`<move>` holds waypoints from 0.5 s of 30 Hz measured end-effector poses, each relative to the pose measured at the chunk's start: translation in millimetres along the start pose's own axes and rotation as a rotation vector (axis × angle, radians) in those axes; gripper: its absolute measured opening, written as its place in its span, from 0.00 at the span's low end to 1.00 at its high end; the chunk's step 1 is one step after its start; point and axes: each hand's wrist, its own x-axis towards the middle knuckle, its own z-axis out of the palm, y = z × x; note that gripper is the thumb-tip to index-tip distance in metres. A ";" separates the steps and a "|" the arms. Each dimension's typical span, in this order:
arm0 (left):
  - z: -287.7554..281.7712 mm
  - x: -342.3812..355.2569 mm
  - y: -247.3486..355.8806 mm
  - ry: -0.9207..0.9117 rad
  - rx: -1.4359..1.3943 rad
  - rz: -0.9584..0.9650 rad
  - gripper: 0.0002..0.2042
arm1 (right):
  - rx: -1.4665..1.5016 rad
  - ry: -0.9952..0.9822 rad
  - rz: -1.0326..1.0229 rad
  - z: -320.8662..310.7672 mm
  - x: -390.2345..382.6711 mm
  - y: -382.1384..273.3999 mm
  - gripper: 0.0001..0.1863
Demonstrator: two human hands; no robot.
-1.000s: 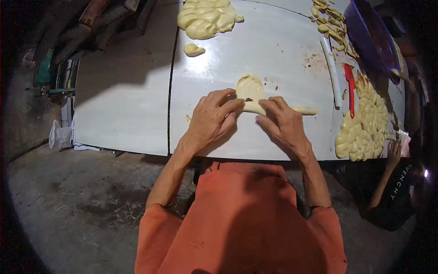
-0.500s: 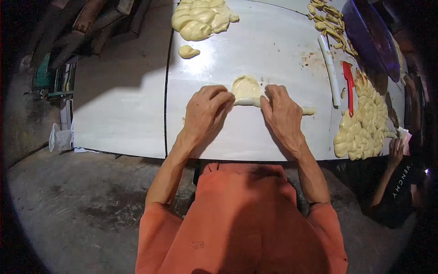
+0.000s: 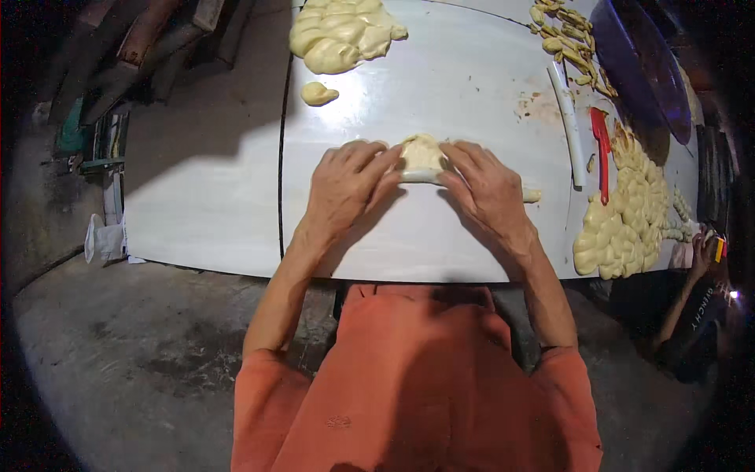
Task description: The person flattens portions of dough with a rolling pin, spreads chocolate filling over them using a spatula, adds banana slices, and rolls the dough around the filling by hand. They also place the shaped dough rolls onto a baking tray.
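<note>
A small flattened piece of yellow dough (image 3: 423, 149) lies on the white table, between my two hands. Across its near edge runs a thin, pale rolling pin (image 3: 421, 176), and its right end sticks out past my right hand. My left hand (image 3: 350, 181) has its curled fingers on the pin's left part, hiding that end. On the other side of the dough, my right hand (image 3: 485, 181) curls over the pin, with fingertips close to the dough's right edge.
A large dough mass (image 3: 346, 35) and a small lump (image 3: 319, 94) lie at the far left. Rightward are a white tube (image 3: 566, 122), a red tool (image 3: 602, 153), clustered dough pieces (image 3: 625, 216) and a purple basin (image 3: 641, 67). Another person's arm (image 3: 684, 295) reaches in at the right edge.
Both hands have shifted slightly, and my right fingers sit nearer the far edge of the dough. Less of the pin's right end shows. The co-worker's hand has moved, with something yellow and red beside it.
</note>
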 end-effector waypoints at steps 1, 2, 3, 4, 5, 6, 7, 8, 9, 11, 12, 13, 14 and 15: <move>3.5 5.4 -2.8 -0.002 0.001 -0.003 0.20 | -0.069 0.035 -0.101 -0.6 5.9 0.1 0.23; 9.2 14.7 -3.6 -0.038 0.081 0.079 0.25 | -0.085 -0.121 -0.077 -0.2 10.0 2.6 0.32; 13.4 21.0 -1.3 -0.074 0.160 0.161 0.30 | -0.084 -0.122 -0.075 5.2 10.8 8.4 0.32; 15.4 23.9 2.5 -0.218 0.191 0.053 0.37 | -0.235 -0.141 -0.116 14.4 8.6 16.7 0.36; 16.2 23.2 1.1 -0.220 0.191 0.052 0.37 | -0.384 -0.159 -0.159 17.7 8.3 20.2 0.40; 16.8 21.6 -1.5 -0.211 0.223 0.052 0.38 | -0.382 -0.277 -0.110 13.8 6.5 23.3 0.43; 16.2 20.1 -4.3 -0.201 0.255 0.053 0.40 | -0.381 -0.277 -0.110 10.6 5.1 27.4 0.43; 13.5 19.9 -8.2 -0.214 0.297 0.062 0.43 | -0.428 -0.267 -0.130 6.6 2.9 32.2 0.43; 10.6 18.8 -9.9 -0.215 0.296 0.067 0.43 | -0.474 -0.257 -0.150 3.3 1.7 34.9 0.42; 3.4 17.0 -11.6 -0.251 0.306 0.001 0.46 | -0.440 -0.272 -0.132 -2.7 3.9 33.6 0.43; 3.6 15.2 -15.0 -0.249 0.293 -0.003 0.48 | -0.403 -0.280 -0.114 -5.0 5.9 30.4 0.43; 7.8 13.1 -17.6 -0.247 0.296 -0.001 0.48 | -0.365 -0.288 -0.096 -6.7 6.7 28.2 0.43; 9.0 13.4 -16.7 -0.233 0.287 0.010 0.48 | -0.213 -0.222 -0.102 -8.0 5.1 27.1 0.43; 9.3 13.6 -16.3 -0.221 0.277 0.021 0.48 | -0.157 -0.189 -0.135 -5.5 2.2 28.6 0.40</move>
